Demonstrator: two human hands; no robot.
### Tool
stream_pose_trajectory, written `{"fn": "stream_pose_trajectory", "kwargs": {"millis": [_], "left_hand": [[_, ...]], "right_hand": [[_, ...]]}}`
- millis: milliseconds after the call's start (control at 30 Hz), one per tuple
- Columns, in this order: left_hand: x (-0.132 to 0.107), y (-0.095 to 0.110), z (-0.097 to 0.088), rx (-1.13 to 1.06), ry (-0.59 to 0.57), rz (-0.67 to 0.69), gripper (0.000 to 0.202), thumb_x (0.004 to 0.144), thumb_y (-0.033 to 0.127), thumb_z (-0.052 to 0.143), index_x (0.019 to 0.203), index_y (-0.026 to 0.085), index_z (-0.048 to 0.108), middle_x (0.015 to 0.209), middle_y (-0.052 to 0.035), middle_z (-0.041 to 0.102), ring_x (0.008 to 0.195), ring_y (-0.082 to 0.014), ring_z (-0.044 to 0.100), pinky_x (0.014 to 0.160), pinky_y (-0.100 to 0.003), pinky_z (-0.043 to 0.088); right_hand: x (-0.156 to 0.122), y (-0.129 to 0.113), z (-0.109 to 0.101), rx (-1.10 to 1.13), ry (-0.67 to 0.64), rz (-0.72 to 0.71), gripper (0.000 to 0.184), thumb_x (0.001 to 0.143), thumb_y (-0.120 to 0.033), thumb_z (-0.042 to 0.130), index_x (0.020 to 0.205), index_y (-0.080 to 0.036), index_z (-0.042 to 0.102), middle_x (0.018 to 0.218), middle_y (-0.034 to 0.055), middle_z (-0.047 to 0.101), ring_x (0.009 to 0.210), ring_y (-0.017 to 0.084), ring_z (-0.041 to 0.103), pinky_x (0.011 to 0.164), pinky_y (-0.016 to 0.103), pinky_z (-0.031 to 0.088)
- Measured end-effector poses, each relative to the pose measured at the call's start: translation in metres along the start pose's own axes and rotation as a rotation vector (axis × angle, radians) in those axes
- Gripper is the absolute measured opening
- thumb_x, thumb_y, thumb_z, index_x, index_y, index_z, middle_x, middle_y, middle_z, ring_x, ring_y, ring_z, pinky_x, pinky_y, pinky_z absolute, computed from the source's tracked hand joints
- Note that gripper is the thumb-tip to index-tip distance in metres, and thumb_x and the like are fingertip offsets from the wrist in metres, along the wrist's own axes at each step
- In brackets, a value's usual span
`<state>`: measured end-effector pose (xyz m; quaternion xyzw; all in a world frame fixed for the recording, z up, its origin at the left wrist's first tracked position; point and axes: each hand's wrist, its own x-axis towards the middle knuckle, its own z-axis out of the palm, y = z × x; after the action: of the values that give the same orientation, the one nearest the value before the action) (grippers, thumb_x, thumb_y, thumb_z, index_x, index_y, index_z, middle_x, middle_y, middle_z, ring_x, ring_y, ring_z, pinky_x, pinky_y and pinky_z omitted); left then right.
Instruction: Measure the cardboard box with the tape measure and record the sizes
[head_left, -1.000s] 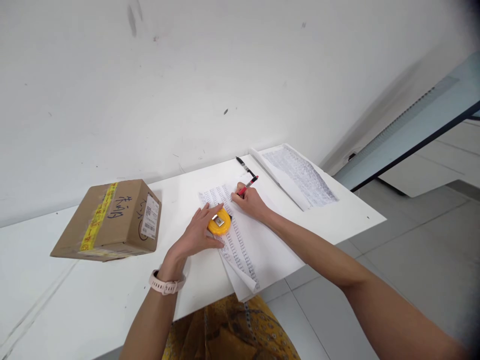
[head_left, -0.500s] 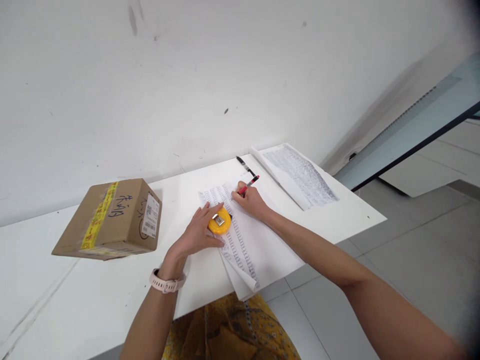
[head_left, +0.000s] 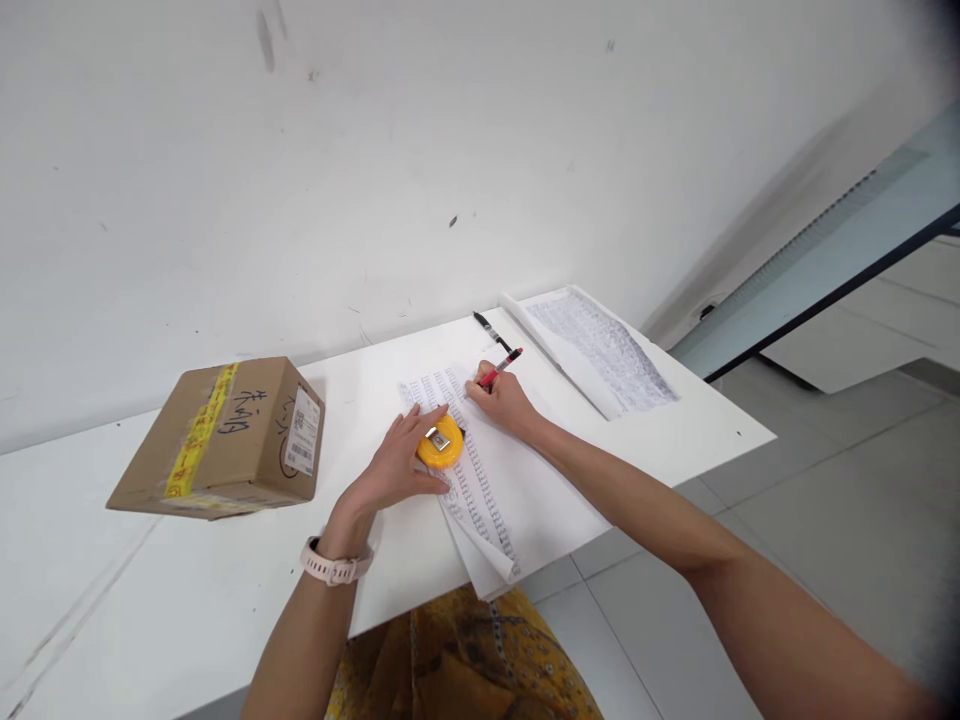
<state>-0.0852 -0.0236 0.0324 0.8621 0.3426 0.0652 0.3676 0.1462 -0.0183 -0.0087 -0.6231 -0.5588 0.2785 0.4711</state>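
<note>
Here, as I view it remotely, listed from the fingers outward:

Right hand [head_left: 504, 402]: fingers closed around a red pen [head_left: 501, 366]; its upper end slants up and right, and I cannot see the tip.

Left hand [head_left: 394, 468]: thumb and forefinger spread to 2 sides of a tape measure [head_left: 441, 443]; I cannot tell whether they squeeze it. A pink strap [head_left: 337, 567] circles the wrist.

Tape measure: yellow, round, lying on the sheets [head_left: 484, 490] under both hands. These bear printed columns; the near corner curls up, past the table edge.

Black pen [head_left: 492, 331]: 1, on the table [head_left: 360, 400], beyond the right hand.

Page [head_left: 600, 345]: densely covered with marks, to the right.

Box [head_left: 244, 430]: cardboard, at left, with a yellow strip, dark handwriting and 1 white label.

Wall [head_left: 375, 150]: white, scuffed, behind everything.
</note>
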Motion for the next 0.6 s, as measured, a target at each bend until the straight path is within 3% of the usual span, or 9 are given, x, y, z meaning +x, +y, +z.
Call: {"fn": "stream_pose_trajectory", "kwargs": {"millis": [600], "left_hand": [[0.0001,-0.0018,0.0008,-0.005,0.004,-0.003,0.1,0.073,0.034,0.079,0.155,0.037,0.021,0.163,-0.0033,0.027,0.153,-0.0308,-0.001,0.122,-0.052,0.005]], "right_hand": [[0.0006,-0.0011,-0.0009,-0.04,0.016,0.004,0.023,0.077,-0.028,0.052,0.065,-0.024,0.034,0.055,-0.0061,0.038,0.053,0.012,0.036,0.054,0.028,0.026]]}}
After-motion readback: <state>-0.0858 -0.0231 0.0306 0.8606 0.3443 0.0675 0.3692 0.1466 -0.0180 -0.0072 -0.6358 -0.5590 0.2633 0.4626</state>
